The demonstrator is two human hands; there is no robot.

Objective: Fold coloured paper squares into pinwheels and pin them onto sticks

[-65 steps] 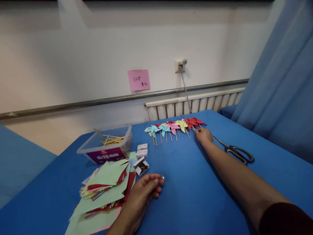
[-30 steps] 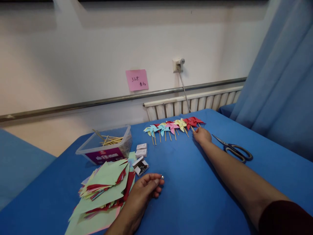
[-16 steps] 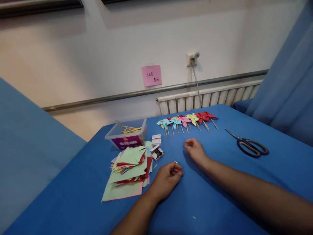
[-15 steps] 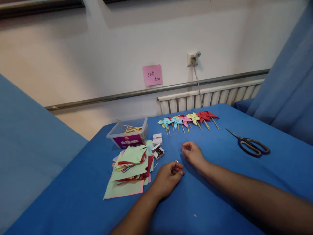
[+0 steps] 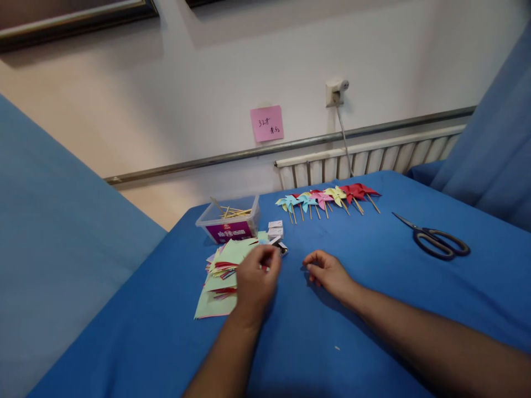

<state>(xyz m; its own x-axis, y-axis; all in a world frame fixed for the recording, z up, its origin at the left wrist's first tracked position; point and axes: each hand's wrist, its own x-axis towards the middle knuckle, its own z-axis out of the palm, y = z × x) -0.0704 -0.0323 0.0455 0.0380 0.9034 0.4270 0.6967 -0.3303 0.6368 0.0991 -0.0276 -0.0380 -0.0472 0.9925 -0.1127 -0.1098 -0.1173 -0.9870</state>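
My left hand (image 5: 256,276) is raised over the right side of a stack of cut coloured paper (image 5: 215,304), fingers curled in a pinch. Just beyond its fingertips is a small open box (image 5: 282,247) with dark, shiny small pieces, partly hidden by the hand. Whatever the left fingers hold is hidden. My right hand (image 5: 327,272) rests low over the blue cloth, thumb and fingers closed together. A tiny dark thing shows at its fingertips, too small to name.
A clear plastic tub (image 5: 232,229) of wooden sticks stands behind the paper, beside small white boxes (image 5: 275,229). Paper pinwheels (image 5: 323,199) on sticks lie in a row at the back. Black-handled scissors (image 5: 440,243) lie at the right. A white scrap (image 5: 337,348) is near the front.
My left hand has moved left and up from the middle of the cloth to the paper stack and small open box. The right hand stays nearly in place; the view has shifted slightly.
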